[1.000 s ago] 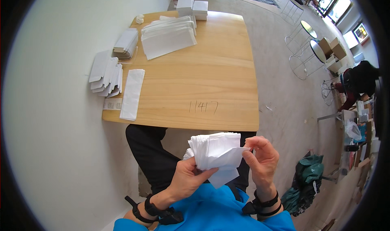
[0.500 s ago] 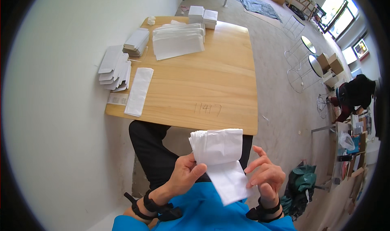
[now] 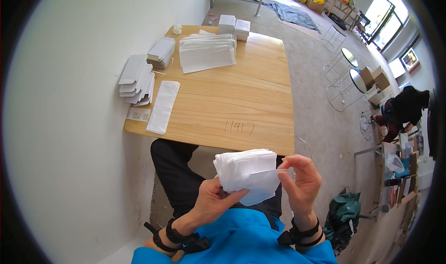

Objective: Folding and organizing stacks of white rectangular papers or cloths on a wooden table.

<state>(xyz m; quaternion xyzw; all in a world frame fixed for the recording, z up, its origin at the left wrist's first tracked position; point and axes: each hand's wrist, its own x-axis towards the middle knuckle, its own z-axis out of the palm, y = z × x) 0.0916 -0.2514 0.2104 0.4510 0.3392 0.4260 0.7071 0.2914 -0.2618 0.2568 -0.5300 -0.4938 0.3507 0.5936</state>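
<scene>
A slip of the paper stack [image 3: 245,164] was judged the likeliest trouble: it was held up in the air by the left grip [image 3: 211,202], closed on its near left part with the thumb laid across the front, so sheets could be shed if that pressure were eased. The front sheet [image 3: 265,180] could be creased or torn by too sharp a pull, since its right corner was pinched in the right grip [image 3: 303,182], closed to thumb and fingertip. The stack was held just off the near edge of the wooden surface [image 3: 232,92]. It was white and seemingly thin-leaved, with the left edges unevenly fanned; the front sheet was bowed and bluish. The number of sheets could not be told.
</scene>
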